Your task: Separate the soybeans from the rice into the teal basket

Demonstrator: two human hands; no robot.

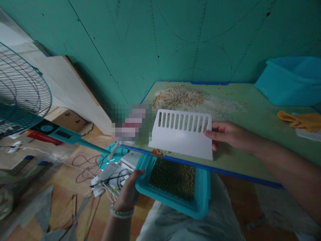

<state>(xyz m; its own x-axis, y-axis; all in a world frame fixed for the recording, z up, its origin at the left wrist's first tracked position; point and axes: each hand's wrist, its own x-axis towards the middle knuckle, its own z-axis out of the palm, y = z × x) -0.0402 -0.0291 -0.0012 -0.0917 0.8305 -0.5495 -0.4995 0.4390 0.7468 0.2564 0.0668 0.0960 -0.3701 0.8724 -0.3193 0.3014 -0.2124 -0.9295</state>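
The right hand (pixel 227 135) pinches the white scraper (pixel 182 140) by its right edge, thumb on the near face and the other fingers folded behind it. The slotted strip runs along the scraper's top, and its plain lower edge rests on the green table (pixel 250 113), close to the blue front rim. The scraper looks like thin, stiff plastic. It is probably light, smooth and a little springy, so a grip at the slotted end or along a side edge would likely steady it best. At seven o'clock from that hand, the left hand (pixel 127 194) is closed on the left rim of the teal tray (pixel 203 197), thumb over the lip. It holds the tray just below the table edge, over the person's lap. The tray holds a layer of small greenish beans (pixel 173 177). It is probably heavier than it looks and prone to tipping when held from one side. At twelve o'clock from the scraper lies a spread of mixed grain (pixel 180 97). A blue tub (pixel 288 80) sits at two o'clock, a yellow cloth (pixel 301 120) at three, and a fan (pixel 20 97) far out at nine.
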